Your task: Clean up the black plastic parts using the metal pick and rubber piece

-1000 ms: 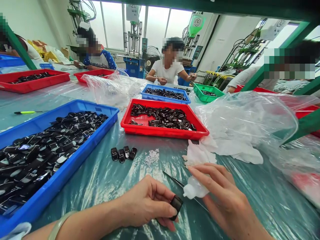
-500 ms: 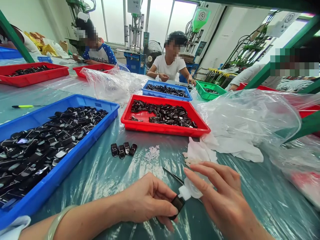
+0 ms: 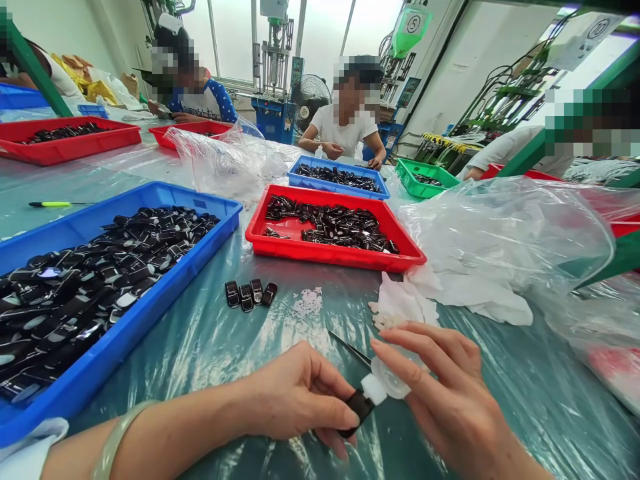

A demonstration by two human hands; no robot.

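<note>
My left hand (image 3: 295,393) pinches a small black plastic piece (image 3: 359,408) between thumb and fingers. My right hand (image 3: 450,400) is closed around a small translucent squeeze bottle (image 3: 395,375), tilted so its white tip meets the piece's upper end; whether they touch I cannot tell. A dark pointed tool like tweezers (image 3: 349,347) sticks out past the bottle, its rear hidden behind bottle and hand. Ahead of my left hand, several black pieces (image 3: 250,295) lie in a row on the plastic-covered table beside small white flakes (image 3: 307,303).
A blue tray (image 3: 165,293) heaped with black pieces stands at left. A red tray (image 3: 340,259) with similar pieces lies ahead. White cloth (image 3: 405,300) and clear plastic bags (image 3: 505,227) cover the right side. Co-workers sit across the table, one in a white shirt (image 3: 345,127).
The whole view has shifted slightly through head movement. Both hands keep nearly the same pose, with the bottle tip still at the black piece.
</note>
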